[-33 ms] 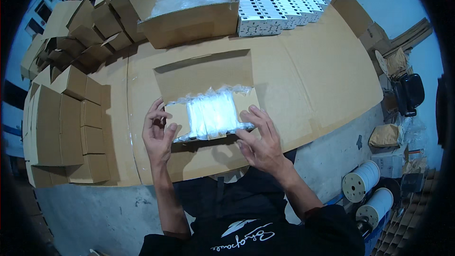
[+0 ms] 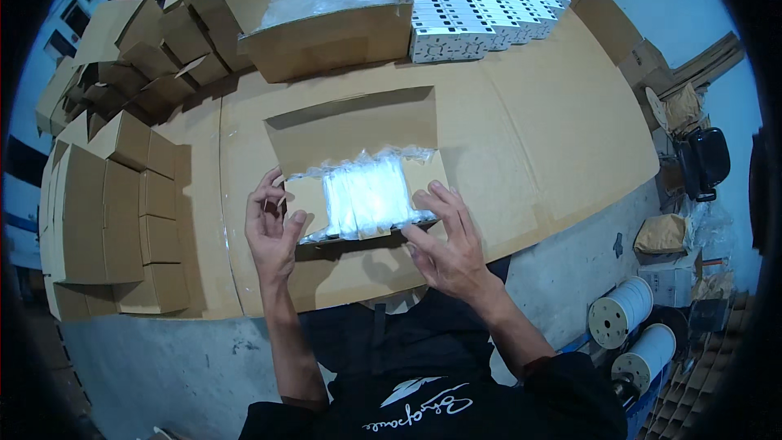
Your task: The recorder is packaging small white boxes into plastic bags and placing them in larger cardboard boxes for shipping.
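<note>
A small open cardboard box (image 2: 350,126) lies before me, its lid flap raised on the far side. Inside, a row of white items (image 2: 366,195) in clear plastic bags fills the middle, shining brightly under the light. Bag ends stick out along the far and near edges. My left hand (image 2: 273,232) curls at the box's left side, thumb by the near left corner. At the near right corner is my right hand (image 2: 452,244), its spread, bent fingers on the side flap and the near edge. Fingertip contact under the flaps is hidden.
A larger carton (image 2: 334,41) with clear plastic packing stands behind. Rows of white printed boxes (image 2: 452,41) are stacked at the far right. Brown cartons (image 2: 122,204) are piled on the left. White reels (image 2: 623,310) stand beyond the cardboard-covered table (image 2: 562,147).
</note>
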`<state>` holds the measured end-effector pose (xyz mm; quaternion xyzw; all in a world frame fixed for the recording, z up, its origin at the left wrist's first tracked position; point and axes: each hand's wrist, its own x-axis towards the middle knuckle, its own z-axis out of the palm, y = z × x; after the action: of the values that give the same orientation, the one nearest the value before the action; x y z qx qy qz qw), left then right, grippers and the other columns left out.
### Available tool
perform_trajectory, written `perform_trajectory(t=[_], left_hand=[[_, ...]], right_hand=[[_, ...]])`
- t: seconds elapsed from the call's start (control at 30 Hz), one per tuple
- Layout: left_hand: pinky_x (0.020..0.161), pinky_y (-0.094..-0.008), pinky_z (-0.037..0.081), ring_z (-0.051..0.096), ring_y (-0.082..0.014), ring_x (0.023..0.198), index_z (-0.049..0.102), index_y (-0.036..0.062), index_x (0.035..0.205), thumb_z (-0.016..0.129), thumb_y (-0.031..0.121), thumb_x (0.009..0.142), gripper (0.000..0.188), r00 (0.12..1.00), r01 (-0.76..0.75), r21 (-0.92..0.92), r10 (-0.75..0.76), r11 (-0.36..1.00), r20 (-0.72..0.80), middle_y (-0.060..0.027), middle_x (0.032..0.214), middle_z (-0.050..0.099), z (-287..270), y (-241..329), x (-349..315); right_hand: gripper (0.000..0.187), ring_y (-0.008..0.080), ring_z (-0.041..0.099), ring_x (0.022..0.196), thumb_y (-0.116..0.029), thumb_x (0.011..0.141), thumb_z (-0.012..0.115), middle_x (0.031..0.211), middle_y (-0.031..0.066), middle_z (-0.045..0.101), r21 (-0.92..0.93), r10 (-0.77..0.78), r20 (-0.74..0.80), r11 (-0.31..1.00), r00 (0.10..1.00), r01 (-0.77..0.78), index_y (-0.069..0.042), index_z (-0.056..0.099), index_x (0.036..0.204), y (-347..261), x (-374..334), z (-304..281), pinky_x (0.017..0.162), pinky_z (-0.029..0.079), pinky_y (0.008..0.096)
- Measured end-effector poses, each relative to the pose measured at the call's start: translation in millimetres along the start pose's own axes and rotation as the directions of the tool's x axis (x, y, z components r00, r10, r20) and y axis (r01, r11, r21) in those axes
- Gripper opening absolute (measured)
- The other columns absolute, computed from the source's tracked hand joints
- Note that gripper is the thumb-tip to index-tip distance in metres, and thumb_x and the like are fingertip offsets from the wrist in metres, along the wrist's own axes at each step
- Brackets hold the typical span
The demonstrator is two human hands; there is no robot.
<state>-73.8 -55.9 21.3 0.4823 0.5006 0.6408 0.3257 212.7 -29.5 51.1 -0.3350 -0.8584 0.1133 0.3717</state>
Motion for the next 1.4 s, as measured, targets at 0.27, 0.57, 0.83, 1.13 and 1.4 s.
perform_trajectory(t=[0.27, 0.57, 0.83, 1.13, 1.4], left_hand=[[0.114, -0.0400, 0.041, 0.051, -0.0249, 0.129, 0.047, 0.0045, 0.130, 0.076, -0.004, 0.083, 0.056, 0.995, 0.074, -0.155, -0.083, 0.985, -0.055, -0.0168, 0.143, 0.045, 9.3, 7.1, 0.7], [0.113, -0.0412, 0.045, 0.056, -0.0277, 0.129, 0.044, 0.0033, 0.145, 0.076, -0.011, 0.077, 0.076, 0.996, -0.050, -0.020, 0.048, 0.999, -0.080, -0.0135, 0.135, 0.052, 8.1, 3.1, 5.3], [0.115, -0.0550, 0.040, 0.050, -0.0426, 0.136, 0.062, 0.0089, 0.120, 0.088, 0.039, 0.076, 0.059, 0.946, -0.323, 0.027, 0.322, 0.946, 0.039, -0.0158, 0.126, 0.059, 10.4, -3.3, -0.7], [0.117, -0.0591, 0.033, 0.045, -0.0452, 0.140, 0.064, 0.0090, 0.111, 0.084, 0.038, 0.084, 0.044, 0.946, -0.323, 0.023, 0.321, 0.946, 0.053, -0.0156, 0.128, 0.061, 7.1, -7.0, -8.2], [0.120, -0.0560, 0.029, 0.034, -0.0448, 0.148, 0.074, 0.0076, 0.106, 0.085, 0.020, 0.082, 0.030, 0.954, -0.269, 0.092, 0.252, 0.959, 0.160, -0.0147, 0.134, 0.061, -6.3, -5.7, -17.0]], right_hand=[[0.048, 0.0480, 0.037, 0.140, -0.013, 0.080, 0.078, 0.140, 0.0211, 0.045, -0.097, 0.062, 0.097, 0.994, 0.993, -0.053, -0.021, 0.067, 0.125, -14.7, -1.3, 3.2, 0.113, 0.034, 0.0649], [0.049, 0.0512, 0.035, 0.141, -0.013, 0.080, 0.078, 0.139, 0.0230, 0.042, -0.135, 0.194, 0.127, 0.975, 0.973, -0.177, -0.016, 0.065, 0.127, -32.3, 6.1, 2.5, 0.115, 0.030, 0.0659], [0.047, 0.0523, 0.037, 0.139, -0.014, 0.080, 0.080, 0.136, 0.0236, 0.045, -0.080, 0.206, 0.128, 0.977, 0.970, -0.197, -0.018, 0.067, 0.125, -31.2, -6.6, 4.7, 0.115, 0.031, 0.0654], [0.033, 0.0490, 0.042, 0.133, -0.017, 0.079, 0.082, 0.130, 0.0214, 0.050, -0.041, 0.145, -0.026, 0.988, 0.989, -0.146, -0.016, 0.073, 0.110, -26.7, -18.5, 21.4, 0.113, 0.030, 0.0671], [0.035, 0.0468, 0.045, 0.130, -0.015, 0.077, 0.082, 0.133, 0.0220, 0.051, -0.047, 0.151, -0.015, 0.987, 0.988, -0.152, -0.017, 0.072, 0.111, -28.4, -21.2, 19.3, 0.112, 0.031, 0.0635]])
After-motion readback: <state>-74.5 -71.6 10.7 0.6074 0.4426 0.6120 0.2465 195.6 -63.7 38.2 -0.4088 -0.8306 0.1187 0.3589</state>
